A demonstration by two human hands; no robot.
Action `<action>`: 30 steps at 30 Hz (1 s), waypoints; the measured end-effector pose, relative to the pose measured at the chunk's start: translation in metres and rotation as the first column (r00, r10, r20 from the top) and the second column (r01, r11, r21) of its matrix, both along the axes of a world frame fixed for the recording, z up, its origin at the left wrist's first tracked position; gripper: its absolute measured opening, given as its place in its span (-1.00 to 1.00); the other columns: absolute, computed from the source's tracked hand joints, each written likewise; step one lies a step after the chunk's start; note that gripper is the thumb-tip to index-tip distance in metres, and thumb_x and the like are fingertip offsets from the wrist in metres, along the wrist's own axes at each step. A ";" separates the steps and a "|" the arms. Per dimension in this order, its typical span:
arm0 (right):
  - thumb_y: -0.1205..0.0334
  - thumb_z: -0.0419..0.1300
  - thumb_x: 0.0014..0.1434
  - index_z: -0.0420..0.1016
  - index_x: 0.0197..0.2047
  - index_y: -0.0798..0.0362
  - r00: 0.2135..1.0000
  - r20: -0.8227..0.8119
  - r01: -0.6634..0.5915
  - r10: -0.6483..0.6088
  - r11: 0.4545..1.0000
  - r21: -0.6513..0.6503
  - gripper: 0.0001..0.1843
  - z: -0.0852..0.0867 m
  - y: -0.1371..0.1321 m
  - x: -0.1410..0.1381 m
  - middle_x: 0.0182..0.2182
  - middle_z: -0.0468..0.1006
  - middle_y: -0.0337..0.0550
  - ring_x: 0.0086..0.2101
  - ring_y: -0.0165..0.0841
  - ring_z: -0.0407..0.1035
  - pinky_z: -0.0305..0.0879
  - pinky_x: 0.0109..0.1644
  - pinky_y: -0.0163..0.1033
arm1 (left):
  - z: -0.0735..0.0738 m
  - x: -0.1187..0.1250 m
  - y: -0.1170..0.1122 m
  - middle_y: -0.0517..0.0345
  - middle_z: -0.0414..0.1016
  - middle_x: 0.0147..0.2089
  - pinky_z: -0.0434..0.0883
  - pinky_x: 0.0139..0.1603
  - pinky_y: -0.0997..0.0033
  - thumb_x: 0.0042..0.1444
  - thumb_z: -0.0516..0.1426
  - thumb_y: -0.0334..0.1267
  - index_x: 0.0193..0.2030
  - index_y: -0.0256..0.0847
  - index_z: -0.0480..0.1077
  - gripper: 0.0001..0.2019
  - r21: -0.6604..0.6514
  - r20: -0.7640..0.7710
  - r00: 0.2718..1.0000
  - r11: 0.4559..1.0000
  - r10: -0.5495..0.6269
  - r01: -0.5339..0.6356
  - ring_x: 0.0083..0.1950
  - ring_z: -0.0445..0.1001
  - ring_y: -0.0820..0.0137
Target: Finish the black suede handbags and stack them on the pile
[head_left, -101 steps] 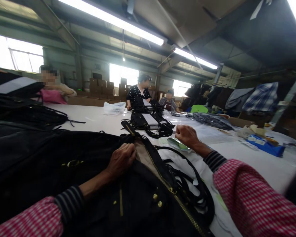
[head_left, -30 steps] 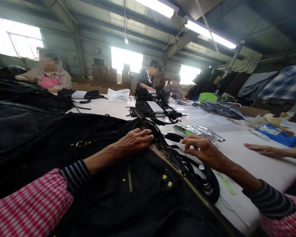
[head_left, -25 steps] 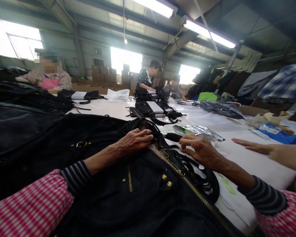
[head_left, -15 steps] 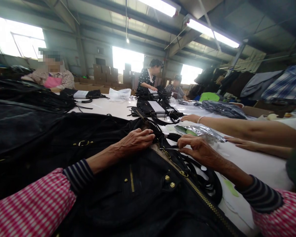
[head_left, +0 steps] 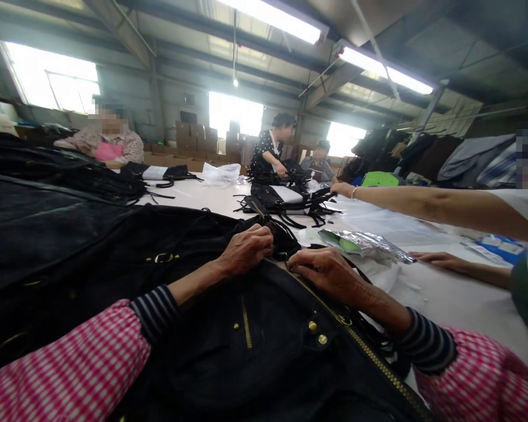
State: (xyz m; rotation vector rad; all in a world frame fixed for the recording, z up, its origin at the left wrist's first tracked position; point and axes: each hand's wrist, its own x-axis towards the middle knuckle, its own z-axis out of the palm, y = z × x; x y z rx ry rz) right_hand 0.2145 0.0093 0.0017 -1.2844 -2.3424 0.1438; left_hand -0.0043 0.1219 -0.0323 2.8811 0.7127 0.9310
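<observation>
A large black leather-look item (head_left: pixel 193 351) lies spread in front of me; whether it is a bag or a jacket I cannot tell. A long brass zip (head_left: pixel 369 351) runs diagonally along its right side, with two brass studs (head_left: pixel 317 333) beside it and a short brass zip (head_left: pixel 246 322) further left. At the upper end of the long zip, my left hand (head_left: pixel 249 249) is closed on the black edge. Close to its right, my right hand (head_left: pixel 325 272) pinches the zip's edge with bent fingers. The spot between the fingertips is partly hidden.
Stacked black items (head_left: pixel 286 196) with white paper bands and dangling straps lie ahead on the white table (head_left: pixel 193 196). A co-worker's arm (head_left: pixel 422 202) reaches in from the right above a silvery plastic packet (head_left: pixel 369 243). More black items (head_left: pixel 48 170) are heaped at left.
My right hand has moved left, from the straps to the zip's edge, closer to my left hand. The co-worker's upper arm has reached further to the stack. The view has shifted slightly.
</observation>
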 end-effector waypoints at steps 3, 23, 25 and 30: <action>0.31 0.14 0.29 0.59 -0.24 0.04 0.999 -0.012 0.043 -0.042 0.998 0.048 -0.83 -0.003 0.000 -0.001 -0.36 0.61 -0.21 -0.34 -0.36 0.46 0.24 -0.21 -0.29 | 0.011 -0.001 0.002 0.17 0.53 -0.23 0.33 -0.10 0.40 0.20 0.13 -0.32 -0.30 -0.20 0.50 -0.88 -0.295 0.040 0.986 0.945 0.160 -0.141 -0.14 0.45 0.33; 0.32 0.13 0.12 0.48 -0.50 0.01 0.946 0.078 0.310 -0.315 0.948 0.070 -0.81 0.015 0.010 -0.018 -0.61 0.44 -0.24 -0.54 -0.36 0.32 0.05 -0.42 -0.26 | 0.021 -0.002 0.006 0.18 0.64 -0.30 0.35 -0.09 0.39 0.17 0.11 -0.30 -0.38 -0.18 0.52 -0.83 -0.527 0.036 0.961 0.823 0.273 -0.214 -0.14 0.55 0.30; 0.33 0.13 0.11 0.47 -0.50 0.01 0.945 0.088 0.309 -0.314 0.949 0.065 -0.81 0.016 0.009 -0.019 -0.62 0.43 -0.25 -0.54 -0.36 0.31 0.04 -0.42 -0.26 | 0.021 -0.002 0.006 0.18 0.64 -0.30 0.35 -0.09 0.38 0.16 0.11 -0.30 -0.38 -0.18 0.52 -0.83 -0.526 0.040 0.961 0.823 0.273 -0.212 -0.14 0.55 0.30; 0.34 0.13 0.12 0.47 -0.50 0.01 0.954 0.076 0.286 -0.291 0.956 0.071 -0.81 0.015 0.009 -0.017 -0.62 0.44 -0.27 -0.55 -0.37 0.31 0.04 -0.43 -0.25 | 0.021 -0.002 0.006 0.18 0.63 -0.33 0.35 -0.12 0.40 0.16 0.11 -0.29 -0.39 -0.19 0.52 -0.83 -0.514 0.040 0.960 0.830 0.276 -0.217 -0.18 0.55 0.31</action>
